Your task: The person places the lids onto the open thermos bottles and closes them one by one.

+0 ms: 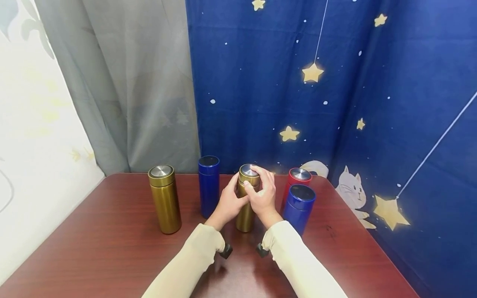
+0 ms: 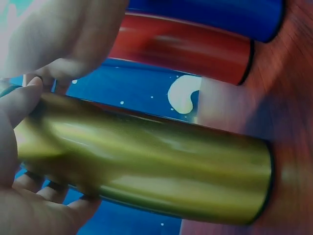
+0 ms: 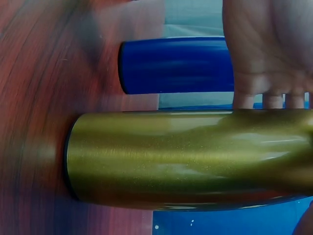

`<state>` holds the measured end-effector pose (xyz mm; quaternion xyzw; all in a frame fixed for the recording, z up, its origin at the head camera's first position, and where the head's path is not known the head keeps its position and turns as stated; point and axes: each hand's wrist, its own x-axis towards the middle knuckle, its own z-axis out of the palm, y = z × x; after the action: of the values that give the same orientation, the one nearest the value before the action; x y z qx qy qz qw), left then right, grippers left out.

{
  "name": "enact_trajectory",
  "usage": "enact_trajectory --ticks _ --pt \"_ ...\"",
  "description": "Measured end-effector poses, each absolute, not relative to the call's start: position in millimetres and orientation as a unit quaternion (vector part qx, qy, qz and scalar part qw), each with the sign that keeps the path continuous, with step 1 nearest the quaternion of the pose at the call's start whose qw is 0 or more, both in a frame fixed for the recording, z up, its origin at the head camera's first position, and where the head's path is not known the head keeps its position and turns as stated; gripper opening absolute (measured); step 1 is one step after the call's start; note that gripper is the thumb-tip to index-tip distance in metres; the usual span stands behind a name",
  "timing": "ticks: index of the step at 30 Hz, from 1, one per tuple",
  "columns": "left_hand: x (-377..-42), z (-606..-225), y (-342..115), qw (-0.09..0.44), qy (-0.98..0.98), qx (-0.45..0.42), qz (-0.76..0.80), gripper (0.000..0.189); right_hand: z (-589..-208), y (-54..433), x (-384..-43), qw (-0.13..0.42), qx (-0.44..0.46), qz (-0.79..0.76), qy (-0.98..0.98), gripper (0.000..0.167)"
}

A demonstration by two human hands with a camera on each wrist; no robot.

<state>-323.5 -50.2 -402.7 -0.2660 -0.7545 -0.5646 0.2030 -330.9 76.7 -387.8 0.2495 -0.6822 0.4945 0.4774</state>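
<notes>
Left arm: reaches forward from the lower middle of the head view, in a cream sleeve down to the wrist.
Left hand [image 1: 228,203]: fingers curled around the side of the gold flask [image 1: 246,198], below its cap; thumb up along the near side.
Right arm: comes in from the lower right, also in a cream sleeve, angled toward the left arm.
Right hand [image 1: 263,194]: lies over the top part of the same flask, fingers bent around the cap.
Both hands: touching each other at the thumbs.
Wrists: each wears a small dark camera mount underneath.

Dark red table [image 1: 112,248] with five upright flasks [image 1: 165,198]
</notes>
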Motion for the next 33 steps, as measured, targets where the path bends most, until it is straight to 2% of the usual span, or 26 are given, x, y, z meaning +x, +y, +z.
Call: enact_trajectory --ticks 17,25,33 --pt "-324.2 -401.3 -51.6 0.201 -0.756 -0.262 -0.565 0.080 -381.2 73.4 -328.1 0.523 0.204 0.430 -0.707 0.042" --pt "-325.5 -403.0 -50.8 0.208 -0.758 -0.264 -0.559 0.078 -381.9 68.3 -328.6 0.569 0.154 0.351 -0.728 0.054" --pt "-326.0 -403.4 -52.1 0.207 -0.763 -0.260 -0.555 0.077 -378.4 67.5 -323.3 0.512 0.130 0.325 -0.784 0.058"
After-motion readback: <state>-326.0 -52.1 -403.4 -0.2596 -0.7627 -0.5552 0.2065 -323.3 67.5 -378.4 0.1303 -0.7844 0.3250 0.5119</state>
